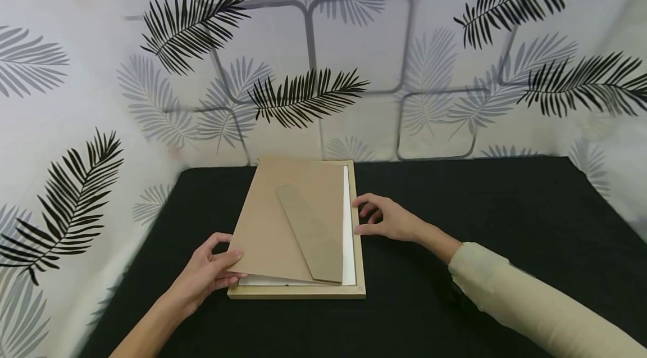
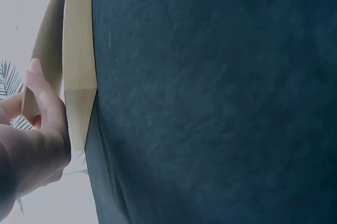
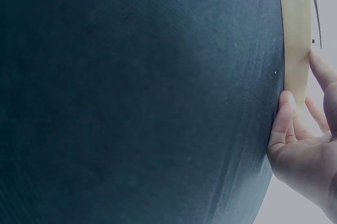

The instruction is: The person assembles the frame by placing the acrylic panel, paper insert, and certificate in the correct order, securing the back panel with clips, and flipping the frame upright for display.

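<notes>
A light wooden picture frame (image 1: 298, 293) lies back side up on the black cloth. Its brown backing board (image 1: 263, 229), with a folded easel stand (image 1: 315, 237) on it, sits tilted and shifted left. My left hand (image 1: 204, 271) pinches the board's near left corner, thumb on top, and holds it raised off the frame. The left wrist view shows a gap between board and frame rim. White backing (image 1: 347, 234) shows along the right and near sides. My right hand (image 1: 389, 220) grips the frame's right side with bent fingers; the right wrist view shows fingertips (image 3: 286, 97) against its outer side.
A black cloth (image 1: 480, 223) covers the table beneath the frame. Behind and to the left hangs a pale curtain (image 1: 354, 49) with dark and grey leaf prints, meeting the table's far edge close to the frame's top.
</notes>
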Available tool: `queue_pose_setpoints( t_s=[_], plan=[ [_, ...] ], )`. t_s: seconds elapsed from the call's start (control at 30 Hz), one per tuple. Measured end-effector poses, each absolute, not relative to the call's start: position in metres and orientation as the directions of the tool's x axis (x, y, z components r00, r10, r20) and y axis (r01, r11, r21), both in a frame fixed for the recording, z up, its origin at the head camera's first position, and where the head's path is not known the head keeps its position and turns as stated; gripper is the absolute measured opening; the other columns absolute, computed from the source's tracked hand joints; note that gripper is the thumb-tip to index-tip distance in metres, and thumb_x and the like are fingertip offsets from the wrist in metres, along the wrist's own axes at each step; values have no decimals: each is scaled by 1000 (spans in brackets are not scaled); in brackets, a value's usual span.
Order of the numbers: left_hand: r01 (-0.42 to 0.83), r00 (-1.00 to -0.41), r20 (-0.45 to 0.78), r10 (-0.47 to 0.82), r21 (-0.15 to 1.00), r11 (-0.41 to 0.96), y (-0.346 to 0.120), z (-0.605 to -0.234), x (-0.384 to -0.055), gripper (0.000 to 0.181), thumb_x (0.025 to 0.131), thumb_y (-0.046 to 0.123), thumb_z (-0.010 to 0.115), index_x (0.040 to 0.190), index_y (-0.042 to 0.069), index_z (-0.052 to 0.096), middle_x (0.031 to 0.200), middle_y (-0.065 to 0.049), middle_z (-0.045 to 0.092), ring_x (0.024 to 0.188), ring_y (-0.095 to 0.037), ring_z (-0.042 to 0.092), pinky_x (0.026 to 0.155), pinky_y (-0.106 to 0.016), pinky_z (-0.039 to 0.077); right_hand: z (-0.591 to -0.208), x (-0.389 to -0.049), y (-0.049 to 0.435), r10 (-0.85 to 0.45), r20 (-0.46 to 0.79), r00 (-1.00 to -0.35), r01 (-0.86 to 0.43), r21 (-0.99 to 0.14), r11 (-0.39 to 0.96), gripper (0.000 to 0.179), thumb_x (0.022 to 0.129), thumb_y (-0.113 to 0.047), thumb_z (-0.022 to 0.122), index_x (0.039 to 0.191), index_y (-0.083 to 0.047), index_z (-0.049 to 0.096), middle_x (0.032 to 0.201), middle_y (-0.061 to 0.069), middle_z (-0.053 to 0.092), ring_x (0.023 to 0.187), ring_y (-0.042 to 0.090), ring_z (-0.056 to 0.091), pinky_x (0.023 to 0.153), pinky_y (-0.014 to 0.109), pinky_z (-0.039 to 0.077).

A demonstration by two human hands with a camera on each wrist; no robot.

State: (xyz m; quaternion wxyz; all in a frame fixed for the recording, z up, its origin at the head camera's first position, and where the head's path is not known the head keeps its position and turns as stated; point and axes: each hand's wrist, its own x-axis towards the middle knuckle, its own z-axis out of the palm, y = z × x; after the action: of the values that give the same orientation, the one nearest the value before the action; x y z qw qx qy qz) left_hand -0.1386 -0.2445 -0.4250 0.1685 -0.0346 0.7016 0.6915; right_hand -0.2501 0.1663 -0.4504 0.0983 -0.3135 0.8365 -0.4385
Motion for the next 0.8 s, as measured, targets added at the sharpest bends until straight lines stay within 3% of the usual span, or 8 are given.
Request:
queue_pose_setpoints(
  t_s=[0.33, 0.6, 0.8],
  plan=[
    [-229, -945, -265, 190, 955, 189, -245, -420, -146, 35, 103, 19, 64, 127, -1, 47, 101, -20, 71, 82, -32, 74, 67, -33, 60, -449, -249, 166, -606, 109, -788, -431, -800, 416, 55, 90, -17, 81, 136, -3, 54, 112, 13, 61, 90, 20, 64, 84, 39, 53],
    [-131, -955, -221, 195, 911, 392, -246, -419, -151, 21, 103, 19, 64, 110, 0, 66, 82, -10, 62, 73, -22, 63, 63, -34, 58, -447, -248, 167, -613, 111, -782, -434, -803, 409, 53, 91, -16, 80, 135, -1, 54, 112, 13, 60, 90, 20, 64, 84, 39, 53],
    [-85, -952, -197, 233, 905, 417, -243, -420, -152, 21, 101, 14, 66, 112, -3, 63, 77, -9, 61, 68, -21, 63, 61, -34, 59, -448, -249, 166, -611, 110, -784, -432, -804, 409, 53, 91, -16, 80, 135, -2, 54, 114, 12, 60, 91, 21, 63, 84, 39, 53]
  ],
)
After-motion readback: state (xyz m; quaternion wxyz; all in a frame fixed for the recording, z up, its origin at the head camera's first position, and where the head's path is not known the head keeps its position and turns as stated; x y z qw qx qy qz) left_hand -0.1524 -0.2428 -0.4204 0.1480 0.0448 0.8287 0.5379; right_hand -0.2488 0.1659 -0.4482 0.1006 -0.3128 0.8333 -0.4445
